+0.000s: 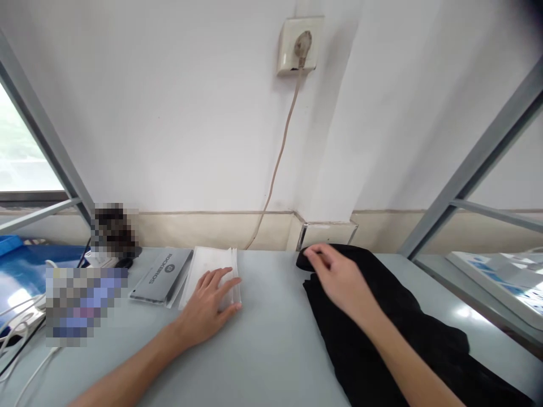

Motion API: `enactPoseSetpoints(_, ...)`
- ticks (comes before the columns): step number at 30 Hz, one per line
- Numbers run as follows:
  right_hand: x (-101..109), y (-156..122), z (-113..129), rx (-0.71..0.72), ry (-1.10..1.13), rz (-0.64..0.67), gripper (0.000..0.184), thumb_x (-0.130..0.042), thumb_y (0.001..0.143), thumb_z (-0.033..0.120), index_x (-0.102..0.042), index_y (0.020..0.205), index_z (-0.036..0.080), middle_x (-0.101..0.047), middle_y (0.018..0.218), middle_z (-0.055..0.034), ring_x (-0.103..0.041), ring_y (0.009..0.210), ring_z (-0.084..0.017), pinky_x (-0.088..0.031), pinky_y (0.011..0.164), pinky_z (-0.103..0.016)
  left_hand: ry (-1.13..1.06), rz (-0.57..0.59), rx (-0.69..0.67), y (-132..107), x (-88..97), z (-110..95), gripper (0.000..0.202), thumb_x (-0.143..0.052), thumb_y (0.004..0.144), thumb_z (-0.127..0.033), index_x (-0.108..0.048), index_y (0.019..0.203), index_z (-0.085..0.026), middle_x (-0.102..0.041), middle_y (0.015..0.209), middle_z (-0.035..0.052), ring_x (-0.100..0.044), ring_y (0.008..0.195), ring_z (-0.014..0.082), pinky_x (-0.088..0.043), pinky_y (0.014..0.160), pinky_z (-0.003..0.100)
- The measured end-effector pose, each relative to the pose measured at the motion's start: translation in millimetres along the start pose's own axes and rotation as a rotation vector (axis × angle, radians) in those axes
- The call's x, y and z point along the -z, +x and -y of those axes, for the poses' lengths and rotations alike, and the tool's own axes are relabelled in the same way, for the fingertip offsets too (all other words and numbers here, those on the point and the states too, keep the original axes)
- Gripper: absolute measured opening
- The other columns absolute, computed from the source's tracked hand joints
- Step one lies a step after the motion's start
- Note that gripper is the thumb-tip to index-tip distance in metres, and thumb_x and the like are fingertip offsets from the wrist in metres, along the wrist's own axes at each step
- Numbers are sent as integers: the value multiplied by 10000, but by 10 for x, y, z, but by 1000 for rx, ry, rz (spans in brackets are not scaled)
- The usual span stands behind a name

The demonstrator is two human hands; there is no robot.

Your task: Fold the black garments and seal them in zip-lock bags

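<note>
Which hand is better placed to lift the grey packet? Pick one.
Left, probably: the left hand lies on the white bags beside the grey packet; the right hand is at the black cloth.

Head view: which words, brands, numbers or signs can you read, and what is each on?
"ROCKBROS", on the gray packet, beside a round logo.
Marks along that packet's near edge: too small to read.
White panel at right: its blue markings are too blurred to read.

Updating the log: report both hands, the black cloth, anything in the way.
Left hand spread on white packets. Right hand curled at far end of black cloth, grip unclear. Cloth lies on table; right forearm crosses above it.
</note>
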State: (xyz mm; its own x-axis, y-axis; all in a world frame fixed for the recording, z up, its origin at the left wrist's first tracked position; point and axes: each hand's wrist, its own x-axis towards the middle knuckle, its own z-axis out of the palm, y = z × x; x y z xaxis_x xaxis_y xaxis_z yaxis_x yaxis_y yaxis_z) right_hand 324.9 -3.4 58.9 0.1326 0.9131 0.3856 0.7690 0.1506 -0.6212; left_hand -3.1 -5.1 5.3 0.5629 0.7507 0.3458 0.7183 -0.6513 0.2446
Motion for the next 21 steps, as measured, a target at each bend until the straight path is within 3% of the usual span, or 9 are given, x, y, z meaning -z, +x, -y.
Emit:
enactPoseSetpoints(3,193,204,-431,-127,-384,-123,304,-410,1020,393,-654,1057,216,-726,816,-100,-668,754,-295,-447,675,-364,-5,52,-83,-4,-1,0,404,-548,1046,-441,-584,1436,-344,-482,1600,57,-411,1491,344,-282,1248,643)
enactPoseSetpoints(6,244,288,-863,-185,-698,-177,404,-444,1010,386,-631,1253,124,-661,1217,-257,-622,1107,-444,-475,812,-485,1,59,-104,2,-37,22,317,-564,1041,-434,-684,1307,-309,-601,1504,38,-436,1482,331,-265,1263,643)
enactPoseSetpoints(8,226,296,-1068,-255,-770,-107,450,-432,1024,401,-609,1314,105,-597,1347,-272,-568,1206,-491,-460,885,-563,6,38,-100,12,-57,36,273,-574,1040,-404,-709,1242,-279,-671,1418,38,-481,1446,313,-280,1266,627)
enactPoseSetpoints(10,198,294,-1182,-281,-770,-4,426,-434,1030,385,-641,1270,101,-651,1274,-248,-594,1170,-490,-455,897,-589,6,1,-95,21,-65,46,225,-574,1039,-365,-721,1175,-261,-719,1329,37,-526,1398,296,-292,1267,613)
enactPoseSetpoints(14,203,299,-1189,-239,-772,0,349,-427,1029,308,-654,1228,134,-682,1200,-211,-595,1149,-454,-455,889,-558,7,-67,-85,28,-69,64,184,-565,1036,-315,-721,1116,-259,-752,1198,39,-592,1302,281,-310,1256,617)
enactPoseSetpoints(21,376,315,-910,-89,-712,-286,204,-458,990,314,-587,1058,173,-643,1064,-183,-615,934,-355,-441,727,-403,-6,-62,-58,27,-64,61,166,-559,1035,-293,-702,1111,-258,-747,1177,33,-587,1284,275,-304,1257,604)
